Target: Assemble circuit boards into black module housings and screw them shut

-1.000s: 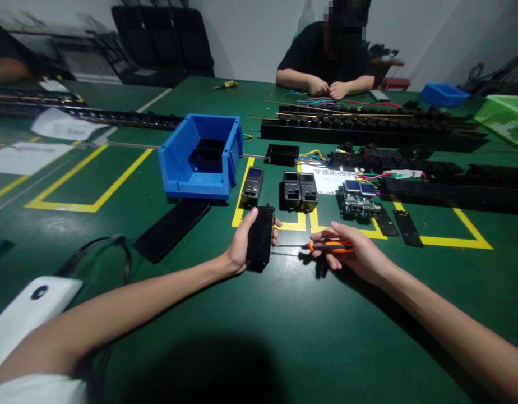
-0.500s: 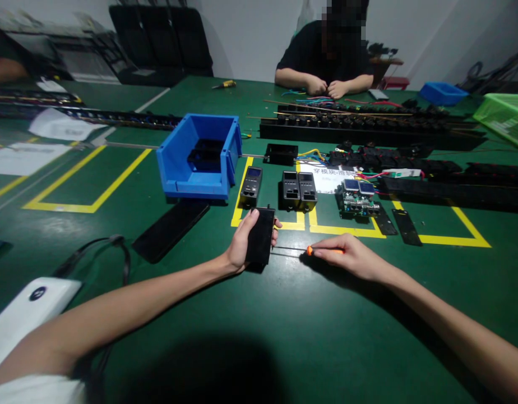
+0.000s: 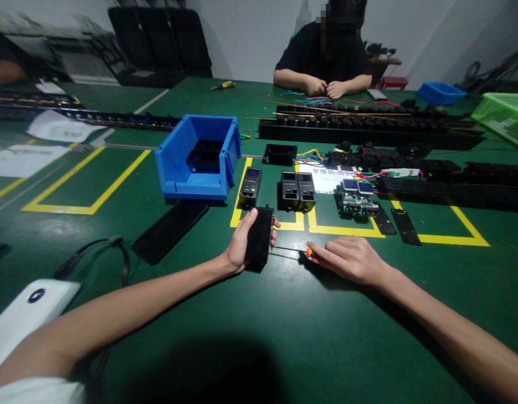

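Observation:
My left hand (image 3: 241,242) is closed around a black box-shaped module (image 3: 259,238), standing it on edge on the green table (image 3: 284,336). My right hand (image 3: 349,259) lies just to its right, fingers laid together over an orange-handled screwdriver (image 3: 309,252). Only the handle's end and the thin shaft show. The shaft points left to the module's side.
Beyond my hands stand three black display modules (image 3: 299,191), a bare circuit-board module (image 3: 355,199) and small black plates (image 3: 404,226) inside yellow floor-tape boxes. A blue bin (image 3: 170,163) and a flat black panel (image 3: 170,227) are left. Long black strips (image 3: 368,132) and a seated person (image 3: 326,62) are across.
My right hand has lowered and flattened over the screwdriver, hiding the orange handle that showed before. The left hand and the module have stayed in place.

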`<action>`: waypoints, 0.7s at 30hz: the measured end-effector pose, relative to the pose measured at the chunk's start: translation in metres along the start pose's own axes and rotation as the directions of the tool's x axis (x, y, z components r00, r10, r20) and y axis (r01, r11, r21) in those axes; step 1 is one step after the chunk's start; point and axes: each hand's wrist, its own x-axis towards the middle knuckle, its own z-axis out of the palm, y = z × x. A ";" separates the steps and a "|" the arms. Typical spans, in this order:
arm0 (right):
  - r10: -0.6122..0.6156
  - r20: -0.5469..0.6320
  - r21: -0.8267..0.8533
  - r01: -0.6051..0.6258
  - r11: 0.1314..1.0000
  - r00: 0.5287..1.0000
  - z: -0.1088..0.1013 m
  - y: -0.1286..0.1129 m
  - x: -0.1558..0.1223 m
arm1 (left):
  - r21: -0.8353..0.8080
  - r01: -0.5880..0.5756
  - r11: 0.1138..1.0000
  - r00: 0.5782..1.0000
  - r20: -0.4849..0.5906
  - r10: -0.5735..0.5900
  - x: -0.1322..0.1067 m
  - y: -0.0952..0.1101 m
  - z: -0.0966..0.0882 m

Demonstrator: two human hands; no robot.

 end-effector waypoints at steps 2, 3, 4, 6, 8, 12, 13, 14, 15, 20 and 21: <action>0.023 -0.003 0.028 -0.023 0.999 1.000 0.000 -0.001 0.000 | 0.000 0.011 1.000 1.000 -0.003 -0.011 0.000 0.000 0.000; 0.056 0.002 0.077 -0.056 0.995 0.998 0.000 -0.002 0.001 | -0.002 0.009 1.000 1.000 -0.004 -0.009 0.000 0.000 0.000; 0.107 0.014 0.154 -0.108 0.982 0.994 -0.001 -0.003 0.003 | -0.003 0.002 1.000 1.000 -0.005 -0.002 0.000 0.000 0.000; 0.270 0.093 0.378 -0.285 0.881 0.958 -0.004 -0.006 0.008 | -0.002 -0.008 1.000 1.000 -0.003 0.008 0.000 0.000 0.000; 0.471 0.272 0.605 -0.530 0.594 0.839 -0.010 -0.009 0.016 | -0.002 -0.019 1.000 1.000 -0.003 0.019 0.000 0.000 0.000; 0.467 0.683 0.692 -0.703 -0.164 0.562 -0.022 -0.011 0.027 | -0.014 -0.003 1.000 1.000 -0.006 0.003 -0.002 0.001 0.003; 0.389 0.742 0.656 -0.709 -0.258 0.545 -0.023 -0.012 0.028 | -0.020 0.000 1.000 1.000 -0.008 0.000 -0.003 0.001 0.004; 0.319 0.778 0.624 -0.720 -0.302 0.541 -0.023 -0.012 0.028 | -0.029 -0.004 1.000 1.000 -0.010 0.003 -0.003 0.001 0.005; 0.272 0.796 0.605 -0.736 -0.305 0.541 -0.022 -0.013 0.028 | -0.037 -0.013 0.999 1.000 -0.011 0.013 -0.004 0.002 0.007; 0.371 0.672 0.661 -0.745 0.091 0.641 -0.013 -0.020 0.025 | -0.036 -0.016 0.999 1.000 -0.019 0.015 -0.003 0.003 0.009; 0.397 0.615 0.662 -0.720 0.211 0.682 -0.012 -0.021 0.025 | -0.037 -0.011 0.999 1.000 -0.023 0.010 -0.003 0.003 0.008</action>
